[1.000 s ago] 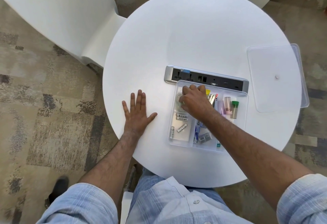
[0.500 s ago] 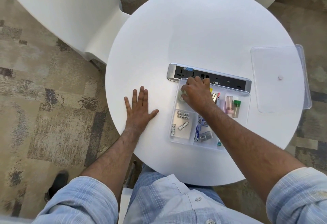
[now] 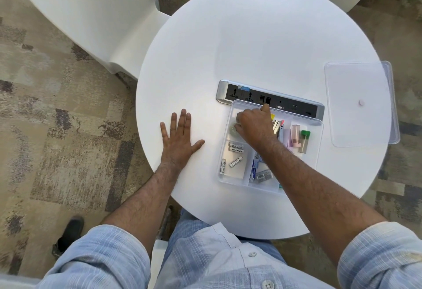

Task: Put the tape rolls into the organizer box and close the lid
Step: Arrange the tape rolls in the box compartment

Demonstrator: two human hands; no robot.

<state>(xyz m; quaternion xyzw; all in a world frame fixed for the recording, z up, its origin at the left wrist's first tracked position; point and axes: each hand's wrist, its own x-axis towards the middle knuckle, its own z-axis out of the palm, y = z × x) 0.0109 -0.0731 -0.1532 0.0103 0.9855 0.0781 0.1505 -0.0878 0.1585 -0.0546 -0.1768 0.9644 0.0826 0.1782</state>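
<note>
while reaching into the far-left compartment of the clear organizer box point(image 3: 230, 175), right hand point(image 3: 254, 126) curled over a clear tape roll point(image 3: 233, 129), fingers bent down onto it; cannot tell whether actually gripped or only touched. roll mostly hidden under the knuckles, sitting inside that compartment. left hand point(image 3: 177, 141) flat on the round white table point(image 3: 251, 44), palm down, fingers spread, holding nothing, well apart from the box. batteries point(image 3: 236, 149) lying loose in the near-left compartment; pens and small tubes in the right-hand ones. box touching a grey socket strip point(image 3: 246, 94) along its far side. transparent lid point(image 3: 358, 103) off, lying at the table's right edge, partly overhanging it.
</note>
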